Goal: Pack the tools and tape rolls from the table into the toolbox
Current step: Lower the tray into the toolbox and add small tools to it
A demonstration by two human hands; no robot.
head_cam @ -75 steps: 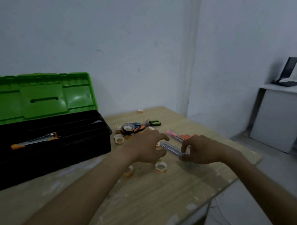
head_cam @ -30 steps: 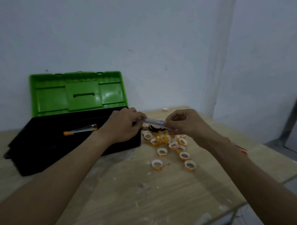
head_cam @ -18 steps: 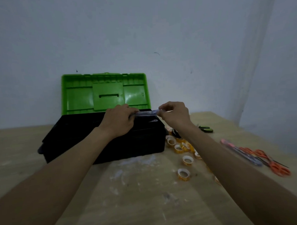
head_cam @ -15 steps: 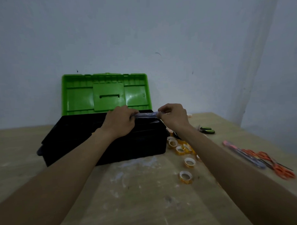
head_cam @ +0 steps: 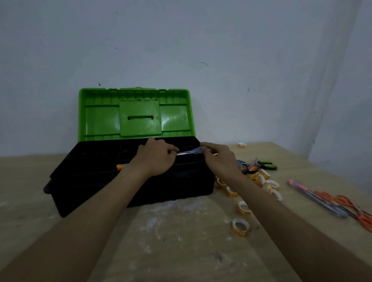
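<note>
- Head view: left hand [head_cam: 155,161] and right hand [head_cam: 218,158] are pinching a tool [head_cam: 188,152] by its ends, centre frame, over the toolbox [head_cam: 140,191].
- Should be lowering it level, lengthwise, before releasing.

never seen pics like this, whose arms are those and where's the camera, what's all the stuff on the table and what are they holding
There is no machine here. Those are a person's two bare arms, and the camera is worn on their head, looking forward and down, so you see roughly what they see.

The left hand and the right hand each pinch one end of a slim clear tool with their fingers. They hold it over the open toolbox, a black box with its green lid standing up. An orange-tipped tool lies inside.

On the wooden table, to the right of the box, lie many small tape rolls, green-handled scissors, orange scissors and a long pink-ended tool.
</note>
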